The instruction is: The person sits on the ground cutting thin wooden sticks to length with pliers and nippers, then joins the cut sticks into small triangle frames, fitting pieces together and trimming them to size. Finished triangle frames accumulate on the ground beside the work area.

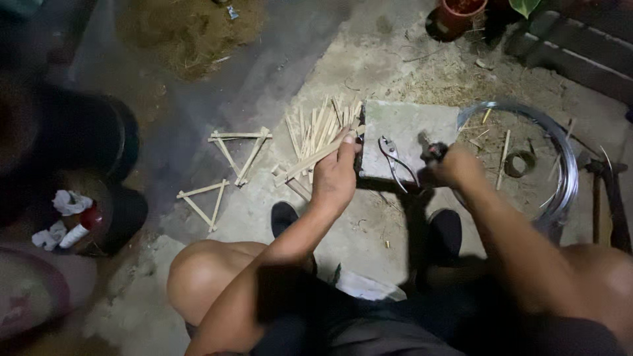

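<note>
My left hand (336, 173) grips a long flat bamboo stick (310, 160) that points down to the left, right above a pile of similar sticks (318, 128). My right hand (453, 165) is closed around a small dark tool (432, 150) at the right edge of a grey stone slab (405, 135). A pair of pliers (393, 158) lies on the slab between my two hands. My knees and dark shoes show below.
Two finished stick triangles (241, 150) (204, 201) lie on the concrete to the left. A coil of shiny wire (557, 155) and a small wire roll (519, 163) sit right of the slab. A hammer (603, 181) lies far right, a red pot (460, 10) at the top.
</note>
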The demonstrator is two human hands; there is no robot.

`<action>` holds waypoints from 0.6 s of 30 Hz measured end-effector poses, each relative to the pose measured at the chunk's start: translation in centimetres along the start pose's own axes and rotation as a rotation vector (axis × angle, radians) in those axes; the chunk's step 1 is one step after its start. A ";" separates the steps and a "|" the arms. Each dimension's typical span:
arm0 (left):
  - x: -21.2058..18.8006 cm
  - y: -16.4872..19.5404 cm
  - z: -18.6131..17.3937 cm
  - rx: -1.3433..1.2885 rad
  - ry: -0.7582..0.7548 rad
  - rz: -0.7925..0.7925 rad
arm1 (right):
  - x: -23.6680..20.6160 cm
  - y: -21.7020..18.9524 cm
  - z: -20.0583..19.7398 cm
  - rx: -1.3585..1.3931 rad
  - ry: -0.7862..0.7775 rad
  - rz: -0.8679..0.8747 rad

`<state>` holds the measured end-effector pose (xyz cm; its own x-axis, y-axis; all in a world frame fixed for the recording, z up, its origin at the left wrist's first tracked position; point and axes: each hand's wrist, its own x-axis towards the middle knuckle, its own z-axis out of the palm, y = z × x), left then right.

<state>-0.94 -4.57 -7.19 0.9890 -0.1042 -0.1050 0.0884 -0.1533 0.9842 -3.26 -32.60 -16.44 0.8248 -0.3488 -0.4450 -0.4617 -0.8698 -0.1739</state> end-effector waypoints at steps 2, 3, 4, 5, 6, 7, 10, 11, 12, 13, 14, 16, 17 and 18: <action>0.6 0.1 -0.1 -0.006 0.023 -0.047 | 0.0 -1.0 -1.4 0.797 0.037 0.138; 0.8 0.1 -0.2 0.008 0.033 -0.088 | -0.3 -1.9 -2.2 1.197 0.046 0.203; 0.8 0.1 -0.2 0.023 0.043 -0.137 | -1.0 -2.7 -3.3 1.442 0.058 0.223; 0.7 0.1 -0.3 0.044 0.064 -0.095 | -2.5 -3.4 -4.2 1.435 0.075 0.141; 0.8 0.2 -0.3 0.062 0.082 -0.049 | -4.4 -3.9 -5.3 1.401 0.077 0.054; 0.8 0.2 -0.2 0.080 0.101 0.001 | -6.6 -4.2 -6.5 1.334 0.076 -0.038; 0.7 0.2 0.0 0.027 0.090 -0.069 | -12.5 -6.4 -7.9 1.183 -0.065 -0.232; 0.6 0.2 0.0 0.034 0.099 -0.047 | -13.8 -7.6 -7.3 1.173 -0.172 -0.289; 0.6 0.2 0.0 0.042 0.107 -0.020 | -14.8 -9.0 -6.4 1.162 -0.276 -0.348; 0.7 0.2 0.1 0.051 0.113 0.013 | -15.7 -10.4 -5.1 1.149 -0.353 -0.220; 0.8 0.1 0.1 0.034 0.115 0.025 | -16.1 -11.5 -4.0 1.133 -0.429 -0.091; 0.5 -0.2 0.2 0.001 0.116 0.035 | -15.8 -12.5 -2.4 1.060 -0.366 -0.200; 0.3 -0.4 0.3 -0.004 0.114 -0.001 | -15.6 -12.6 -1.7 1.021 -0.334 -0.252; 0.3 -0.6 0.3 -0.011 0.115 -0.034 | -15.3 -12.5 -1.4 0.912 -0.281 -0.229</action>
<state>-0.72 -4.82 -7.82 0.9925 0.0146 -0.1216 0.1224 -0.1444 0.9819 -9.64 -16.85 -6.26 0.8728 -0.0065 -0.4881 -0.4726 -0.2619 -0.8415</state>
